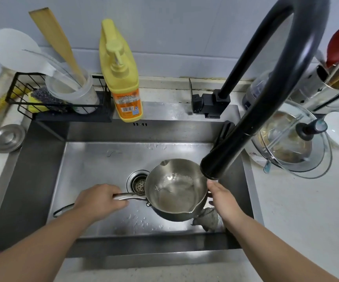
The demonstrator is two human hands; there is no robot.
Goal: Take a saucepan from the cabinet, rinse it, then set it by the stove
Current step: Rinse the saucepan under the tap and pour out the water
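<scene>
- The saucepan (175,191) is held over the steel sink (95,159), tilted slightly, just right of the drain strainer (139,183).
- Its long handle is gripped by the left hand (101,200), fingers closed around the metal.
- The pan's right wall is touched by the right hand (222,197), palm flat and fingers loosely extended (no clasp is seen).
- A little water is seen pooled inside the pan.
- The black faucet (223,159) spout is positioned just above the pan's right rim.
- A grey cloth (207,218) is seen crumpled on the sink floor below the pan.
- A yellow soap bottle (123,78) is stood on the back ledge, beside a wire rack (62,102).
</scene>
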